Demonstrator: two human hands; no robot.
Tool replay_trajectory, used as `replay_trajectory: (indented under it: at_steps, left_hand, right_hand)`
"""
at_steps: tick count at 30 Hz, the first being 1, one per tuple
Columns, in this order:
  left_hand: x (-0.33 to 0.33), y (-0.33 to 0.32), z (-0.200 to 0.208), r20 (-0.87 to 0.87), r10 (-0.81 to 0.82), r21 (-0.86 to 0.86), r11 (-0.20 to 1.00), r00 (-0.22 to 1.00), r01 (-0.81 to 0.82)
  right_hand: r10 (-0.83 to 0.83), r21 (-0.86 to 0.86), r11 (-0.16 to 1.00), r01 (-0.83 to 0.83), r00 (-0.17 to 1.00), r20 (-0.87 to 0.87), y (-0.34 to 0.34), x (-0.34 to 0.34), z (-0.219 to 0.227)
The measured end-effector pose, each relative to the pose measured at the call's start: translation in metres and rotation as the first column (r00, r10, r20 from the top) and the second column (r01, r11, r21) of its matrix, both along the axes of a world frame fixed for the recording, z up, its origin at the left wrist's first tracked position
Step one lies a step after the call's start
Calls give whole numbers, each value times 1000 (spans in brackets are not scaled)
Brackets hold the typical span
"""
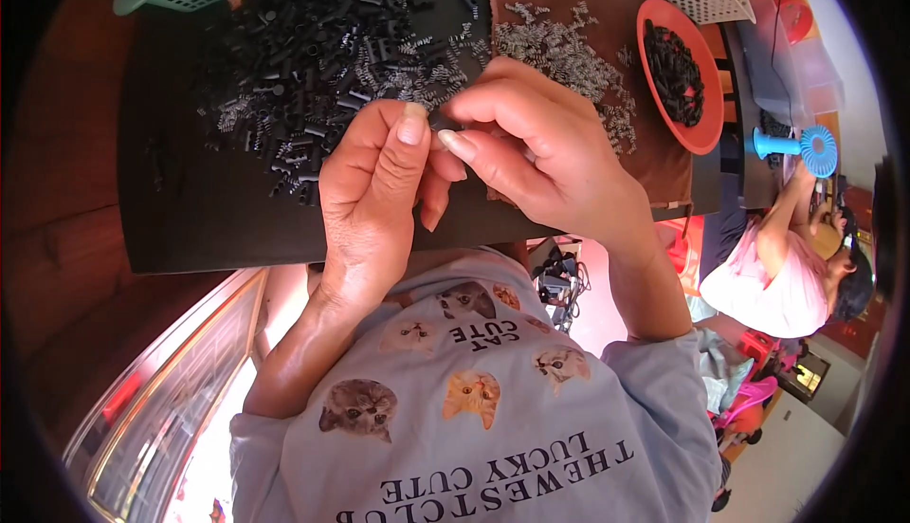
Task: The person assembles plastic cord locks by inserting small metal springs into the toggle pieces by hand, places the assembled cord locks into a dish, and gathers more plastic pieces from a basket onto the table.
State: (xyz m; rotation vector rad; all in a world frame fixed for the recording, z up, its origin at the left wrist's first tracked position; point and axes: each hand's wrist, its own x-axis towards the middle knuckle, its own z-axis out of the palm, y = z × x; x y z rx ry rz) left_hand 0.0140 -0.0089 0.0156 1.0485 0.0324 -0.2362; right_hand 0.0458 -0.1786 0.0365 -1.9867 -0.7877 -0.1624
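Left fingers (396,153) and right fingers (493,165) pinch a dark piece (441,122) over a black table (218,234), a pink-clad person (766,281) beyond

Dark capitals (512,478) are showing upside down on the grey shirt (540,419), below the left hand (373,182) and right hand (559,148).

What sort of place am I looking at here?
Probably a home or small workshop doing assembly by hand: loose black parts and many small springs lie spread across a dark table, and an orange bowl holds more black pieces.
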Motion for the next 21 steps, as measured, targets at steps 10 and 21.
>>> replay_trajectory:
  at_steps: [10, 21]
  left_hand:
    - [-1, -11, -7, 231, 101, 305, 937, 968, -171]
    - [7, -5, 5, 77, -5, 264, 965, 997, -16]
  right_hand:
    - [-150, 82, 985, 152, 988, -35, 15, -6, -7]
    - [-57, 131, 987, 93, 965, -256, 1, -3, -1]
